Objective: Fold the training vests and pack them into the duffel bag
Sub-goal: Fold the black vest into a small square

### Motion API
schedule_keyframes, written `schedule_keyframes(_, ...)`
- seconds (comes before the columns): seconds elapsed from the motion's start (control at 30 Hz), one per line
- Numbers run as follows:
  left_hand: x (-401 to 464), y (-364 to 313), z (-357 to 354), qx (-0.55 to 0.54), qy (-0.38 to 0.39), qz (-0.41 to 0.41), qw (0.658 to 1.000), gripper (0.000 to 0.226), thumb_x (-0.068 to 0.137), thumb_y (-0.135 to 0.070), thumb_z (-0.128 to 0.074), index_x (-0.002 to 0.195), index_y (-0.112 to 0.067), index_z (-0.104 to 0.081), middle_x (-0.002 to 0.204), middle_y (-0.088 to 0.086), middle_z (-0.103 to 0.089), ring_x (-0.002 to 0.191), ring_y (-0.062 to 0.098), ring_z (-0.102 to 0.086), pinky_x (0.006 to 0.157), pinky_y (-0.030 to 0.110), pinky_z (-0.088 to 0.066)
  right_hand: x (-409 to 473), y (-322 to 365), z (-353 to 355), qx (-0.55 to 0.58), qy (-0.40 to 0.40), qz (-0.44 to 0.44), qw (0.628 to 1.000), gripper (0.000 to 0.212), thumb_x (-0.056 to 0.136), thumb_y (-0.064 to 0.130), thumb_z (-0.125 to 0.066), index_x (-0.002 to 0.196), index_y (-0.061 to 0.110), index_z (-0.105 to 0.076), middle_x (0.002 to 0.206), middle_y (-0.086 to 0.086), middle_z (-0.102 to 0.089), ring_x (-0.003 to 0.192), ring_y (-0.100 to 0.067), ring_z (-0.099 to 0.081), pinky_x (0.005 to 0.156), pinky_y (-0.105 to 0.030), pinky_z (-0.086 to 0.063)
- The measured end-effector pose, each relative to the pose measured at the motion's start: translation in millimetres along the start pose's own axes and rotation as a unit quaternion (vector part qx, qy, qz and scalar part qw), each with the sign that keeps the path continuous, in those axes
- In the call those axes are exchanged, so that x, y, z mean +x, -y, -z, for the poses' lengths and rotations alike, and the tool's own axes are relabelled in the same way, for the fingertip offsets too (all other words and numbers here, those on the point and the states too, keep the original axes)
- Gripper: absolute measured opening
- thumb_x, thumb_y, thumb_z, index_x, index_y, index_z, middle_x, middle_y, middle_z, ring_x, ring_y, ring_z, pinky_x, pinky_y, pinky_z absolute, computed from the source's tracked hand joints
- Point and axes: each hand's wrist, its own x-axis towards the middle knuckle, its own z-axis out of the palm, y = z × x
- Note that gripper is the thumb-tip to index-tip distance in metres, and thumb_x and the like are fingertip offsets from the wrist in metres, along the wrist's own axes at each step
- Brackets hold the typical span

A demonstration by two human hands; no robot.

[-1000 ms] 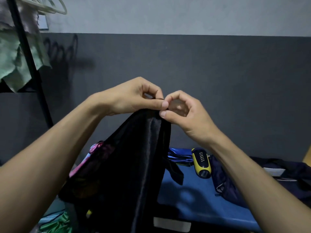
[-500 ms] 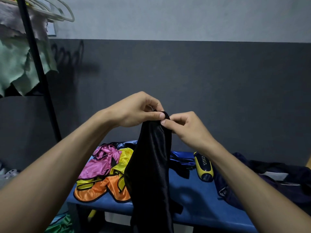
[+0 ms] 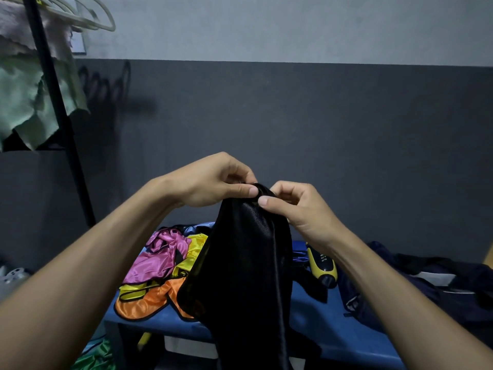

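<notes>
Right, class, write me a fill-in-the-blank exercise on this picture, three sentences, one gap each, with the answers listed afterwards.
1. Both hands, left hand and right hand, pinch the top of a ____ vest.
2. The vests on the bench are pink, yellow and ____.
3. The pile of vests lies to the ____ of the held vest.

Missing words: black; orange; left

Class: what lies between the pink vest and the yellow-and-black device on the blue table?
In the head view, the black vest, pinched by both hands, hangs there.
</notes>
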Motion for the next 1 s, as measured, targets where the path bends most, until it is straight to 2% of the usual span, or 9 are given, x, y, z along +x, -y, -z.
schedule_keyframes(0.1, -0.2, 1.3, -5.7, -0.027, -0.009, -0.004, 1.0, 0.018, 0.097, -0.026, -0.068, 0.097, -0.009, -0.074, 0.095, 0.01, -0.077, 0.088, 0.013, -0.07, 0.086, 0.037, -0.054, -1.4, -2.1, 1.7, -0.027, -0.035, 0.021, 0.999, 0.011, 0.096, 0.012, -0.069, 0.092, 0.001, -0.072, 0.087, -0.017, -0.074, 0.078, -0.022, -0.069, 0.075, -0.036, -0.056)
schedule_keyframes(0.17, 0.0, 3.3, -9.0, -0.029, -0.013, -0.001, 0.999, 0.02, 0.097, -0.027, -0.068, 0.097, -0.008, -0.074, 0.095, 0.012, -0.077, 0.086, 0.014, -0.069, 0.085, 0.04, -0.054, -2.2, -3.3, 0.1, -0.082, -0.058, 0.047, 0.994, 0.01, 0.098, 0.012, -0.067, 0.092, 0.008, -0.075, 0.089, -0.017, -0.075, 0.082, -0.029, -0.072, 0.078, -0.044, -0.057)
schedule_keyframes(0.33, 0.3, 6.2, -15.6, -0.049, -0.024, 0.005, 0.998, 0.019, 0.096, -0.027, -0.069, 0.094, -0.008, -0.074, 0.093, 0.016, -0.076, 0.084, 0.015, -0.069, 0.085, 0.041, -0.054, -6.1, -7.1, -2.0, -0.218, -0.098, 0.102, 0.966, 0.022, 0.1, 0.02, -0.061, 0.081, 0.019, -0.072, 0.069, -0.005, -0.067, 0.061, -0.017, -0.058, 0.059, -0.035, -0.045)
schedule_keyframes(0.47, 1.5, 7.7, -16.8, -0.026, -0.044, -0.002, 0.999, 0.015, 0.097, -0.026, -0.07, 0.093, -0.012, -0.075, 0.093, 0.011, -0.077, 0.086, 0.021, -0.072, 0.089, 0.049, -0.056, -5.6, -8.8, 1.2, -0.089, -0.033, 0.027, 0.995, 0.03, 0.1, 0.021, -0.057, 0.086, -0.003, -0.068, 0.078, -0.022, -0.062, 0.077, -0.02, -0.057, 0.079, -0.052, -0.052)
schedule_keyframes(0.53, 0.9, 9.2, -18.8, -0.012, -0.055, -0.007, 0.998, 0.012, 0.097, -0.025, -0.071, 0.093, -0.014, -0.076, 0.092, 0.006, -0.078, 0.088, 0.023, -0.074, 0.088, 0.049, -0.056, -5.5, -8.0, 3.8, 0.001, -0.006, -0.018, 1.0, 0.028, 0.101, 0.01, -0.054, 0.088, -0.01, -0.068, 0.084, -0.017, -0.065, 0.085, -0.021, -0.061, 0.083, -0.042, -0.053)
schedule_keyframes(0.67, -2.2, 15.1, -28.9, -0.069, -0.061, 0.0, 0.996, 0.008, 0.095, -0.02, -0.073, 0.091, -0.014, -0.075, 0.09, 0.005, -0.078, 0.085, 0.013, -0.071, 0.084, 0.037, -0.056, 0.9, -3.4, 7.8, 0.042, -0.043, -0.063, 0.996, 0.02, 0.098, 0.01, -0.054, 0.09, 0.001, -0.071, 0.087, -0.015, -0.067, 0.082, -0.024, -0.062, 0.077, -0.034, -0.046)
schedule_keyframes(0.87, -8.6, 34.7, -53.1, -0.137, -0.046, 0.046, 0.988, 0.016, 0.094, -0.025, -0.073, 0.099, -0.011, -0.078, 0.1, 0.01, -0.078, 0.096, 0.023, -0.074, 0.09, 0.043, -0.057, 28.8, 8.7, 23.9, 0.068, -0.115, -0.064, 0.989, 0.022, 0.08, 0.017, -0.065, 0.094, 0.001, -0.065, 0.087, -0.018, -0.056, 0.075, -0.025, -0.054, 0.062, -0.026, -0.045)
schedule_keyframes(0.93, -9.9, 48.4, -62.5, -0.106, -0.041, 0.064, 0.991, 0.023, 0.093, -0.03, -0.075, 0.096, -0.008, -0.077, 0.098, 0.012, -0.078, 0.093, 0.02, -0.074, 0.092, 0.047, -0.056, 35.6, 8.6, 29.1, 0.098, -0.14, -0.063, 0.983, 0.008, 0.088, 0.009, -0.065, 0.085, 0.002, -0.064, 0.079, -0.013, -0.058, 0.068, -0.017, -0.053, 0.059, -0.023, -0.043)
schedule_keyframes(1.0, -11.6, 65.3, -73.2, -0.053, -0.03, 0.075, 0.995, 0.025, 0.093, -0.034, -0.075, 0.09, -0.009, -0.075, 0.093, 0.004, -0.078, 0.089, 0.014, -0.073, 0.09, 0.044, -0.056, 41.7, 9.7, 36.7, 0.132, -0.176, -0.063, 0.973, 0.017, 0.093, 0.005, -0.061, 0.077, 0.006, -0.064, 0.072, -0.007, -0.061, 0.063, -0.015, -0.054, 0.059, -0.025, -0.042)
